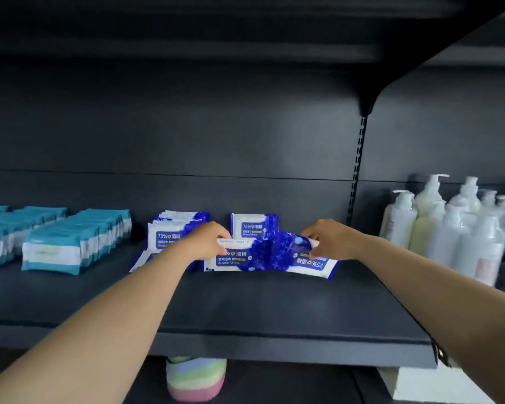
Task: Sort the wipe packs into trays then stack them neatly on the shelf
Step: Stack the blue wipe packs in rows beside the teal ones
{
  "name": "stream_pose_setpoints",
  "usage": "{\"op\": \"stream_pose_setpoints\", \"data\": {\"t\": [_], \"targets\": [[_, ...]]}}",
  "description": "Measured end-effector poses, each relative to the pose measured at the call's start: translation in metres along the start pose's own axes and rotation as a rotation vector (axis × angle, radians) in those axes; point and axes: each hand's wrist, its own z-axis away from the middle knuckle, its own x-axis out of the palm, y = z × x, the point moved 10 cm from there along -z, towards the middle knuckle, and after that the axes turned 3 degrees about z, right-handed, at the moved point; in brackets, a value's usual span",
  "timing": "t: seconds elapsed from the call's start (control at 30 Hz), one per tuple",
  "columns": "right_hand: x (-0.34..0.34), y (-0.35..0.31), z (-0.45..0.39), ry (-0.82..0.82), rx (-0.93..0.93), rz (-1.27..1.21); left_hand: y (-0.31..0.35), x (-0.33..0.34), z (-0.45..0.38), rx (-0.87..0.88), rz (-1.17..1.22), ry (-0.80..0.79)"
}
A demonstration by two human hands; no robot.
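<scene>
Head view, taking the upright blue pack (254, 225) at the back of the shelf (274, 310) as landmark. Just in front of it, both hands hold blue alcohol wipe packs standing on the shelf board. The left hand (207, 242) curls its fingers over the top edge of one pack (231, 258), printed side forward. The right hand (322, 240) pinches the top of a second pack (309, 260), which reads upside down and overlaps the first. Probably they are being squared into a row. Left of the landmark stands a row of blue packs (172, 228); farther left, teal packs (76, 243). Well right, pump bottles (449, 225). No tray shows.
</scene>
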Motion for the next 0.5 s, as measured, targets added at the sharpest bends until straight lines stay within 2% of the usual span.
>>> {"op": "stream_pose_setpoints", "data": {"t": [0.13, 0.23, 0.3, 0.5], "targets": [[0.015, 0.023, -0.035, -0.028, 0.003, -0.054, -0.015, 0.021, -0.041, -0.04, 0.065, 0.002], [0.018, 0.04, -0.053, 0.047, 0.066, -0.161, -0.027, 0.026, -0.063, -0.07, 0.135, 0.06], [0.016, 0.057, -0.061, 0.153, 0.148, -0.381, -0.032, 0.027, -0.076, -0.067, 0.167, 0.085], [0.051, 0.096, -0.071, 0.432, 0.356, -1.251, -0.043, 0.026, -0.113, -0.038, 0.275, 0.112]]}}
